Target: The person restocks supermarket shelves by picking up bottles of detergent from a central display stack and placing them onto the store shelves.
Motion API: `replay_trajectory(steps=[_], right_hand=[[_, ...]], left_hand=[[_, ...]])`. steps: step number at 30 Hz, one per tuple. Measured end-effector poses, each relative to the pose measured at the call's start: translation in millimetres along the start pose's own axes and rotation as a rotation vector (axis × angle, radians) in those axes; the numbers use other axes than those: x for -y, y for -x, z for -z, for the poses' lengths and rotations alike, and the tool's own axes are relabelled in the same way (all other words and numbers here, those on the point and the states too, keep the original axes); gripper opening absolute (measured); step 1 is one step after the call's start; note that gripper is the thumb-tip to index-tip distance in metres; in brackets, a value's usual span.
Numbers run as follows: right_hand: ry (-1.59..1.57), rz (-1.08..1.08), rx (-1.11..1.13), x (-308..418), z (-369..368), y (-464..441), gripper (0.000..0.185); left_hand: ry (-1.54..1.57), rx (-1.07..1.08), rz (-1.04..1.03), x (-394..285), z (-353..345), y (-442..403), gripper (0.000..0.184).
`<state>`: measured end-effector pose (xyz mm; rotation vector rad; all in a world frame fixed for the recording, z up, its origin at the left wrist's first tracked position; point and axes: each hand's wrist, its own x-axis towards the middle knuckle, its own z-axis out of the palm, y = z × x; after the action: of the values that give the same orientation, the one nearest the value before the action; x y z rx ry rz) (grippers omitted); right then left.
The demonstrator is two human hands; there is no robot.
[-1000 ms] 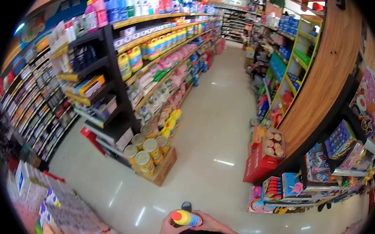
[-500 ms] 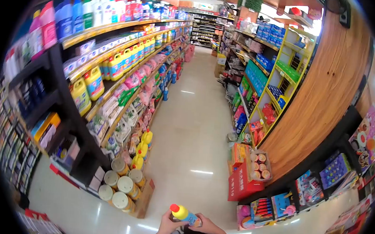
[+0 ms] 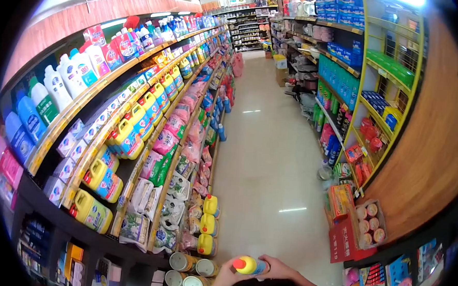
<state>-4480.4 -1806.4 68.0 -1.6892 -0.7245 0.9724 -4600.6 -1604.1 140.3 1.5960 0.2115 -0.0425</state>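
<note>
While the left grip point(image 3: 225, 275) clasps the yellow bottle point(image 3: 251, 266), the right grip point(image 3: 279, 268) holds its base

At five o'clock, one right hand point(image 3: 280, 270); at six, one left hand point(image 3: 225, 275), one red-capped bottle point(image 3: 251, 265) and three yellow jugs point(image 3: 209, 225). At four o'clock, one red box point(image 3: 341, 241) and one open carton point(image 3: 357, 238) showing six round tubs point(image 3: 374, 223).

Bottle label point(image 3: 258, 267) too small to read; lowest tins point(image 3: 195, 285) cut off.
</note>
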Motion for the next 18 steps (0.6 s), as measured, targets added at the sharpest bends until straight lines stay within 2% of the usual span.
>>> replay_trajectory(steps=[1,4,7,8,9,13,16,17,18], right_hand=[[0.042,0.065,0.003,2,17,-23,0.074],[0.035,0.079,0.007,12,59,-79,0.071],[0.046,0.088,-0.046,-10,88,-130,0.069],[0.026,0.085,-0.052,-13,102,-148,0.068],[0.008,-0.025,-0.012,5,119,-162,0.068],[-0.041,0.041,-0.008,-13,166,-252,0.069],[-0.09,0.065,-0.017,10,210,-323,0.071],[-0.094,0.05,-0.033,29,227,-346,0.072],[-0.097,0.035,-0.047,46,244,-368,0.072]], left_hand=[[0.027,0.012,-0.019,-4,8,-25,0.067],[-0.06,0.054,-0.015,-4,36,-90,0.069],[-0.065,0.027,0.037,-5,57,-151,0.065],[-0.073,0.017,0.049,-2,63,-172,0.063],[-0.006,-0.027,0.083,3,67,-193,0.063],[0.159,-0.001,-0.056,21,97,-286,0.062],[0.208,0.021,-0.112,7,134,-372,0.065],[0.195,0.029,-0.072,-26,148,-400,0.059],[0.147,0.043,-0.079,-34,162,-431,0.06]])
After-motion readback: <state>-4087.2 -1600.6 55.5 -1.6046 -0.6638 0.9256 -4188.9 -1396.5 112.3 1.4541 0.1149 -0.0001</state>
